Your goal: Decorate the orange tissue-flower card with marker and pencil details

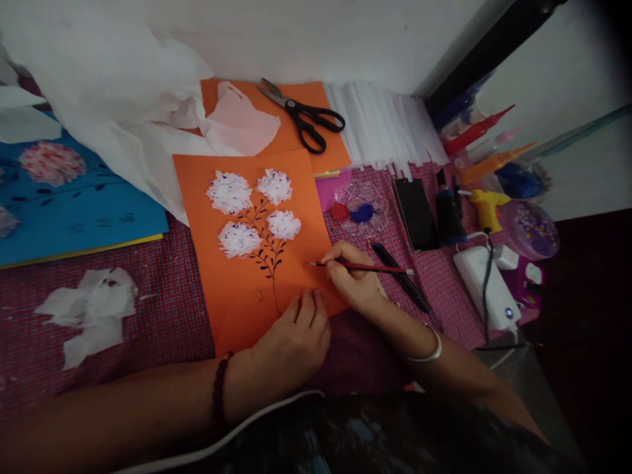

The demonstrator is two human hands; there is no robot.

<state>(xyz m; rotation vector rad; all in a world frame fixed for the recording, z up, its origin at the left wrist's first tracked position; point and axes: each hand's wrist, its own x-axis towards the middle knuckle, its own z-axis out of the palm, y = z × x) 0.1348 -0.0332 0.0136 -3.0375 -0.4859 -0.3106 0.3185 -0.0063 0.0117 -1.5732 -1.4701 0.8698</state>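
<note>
Over the orange sheet [232,289], a slim pencil-like tool [370,267], probably light and stiff, is pinched near its tip by the fingers of the right hand [356,284]. The sheet (easily creased, by its look) is best held by its edge, where the left hand [295,337] is rested; whether anything is gripped there cannot be told.

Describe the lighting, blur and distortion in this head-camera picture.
Head view: dim, flat light without strong glare; head view: the lower right sinks to near black; head view: fine detail is soft, though the pencil in the right hand and the scissors read clearly; head view: the scene looks tilted, the red bottle leaning sideways.
</note>
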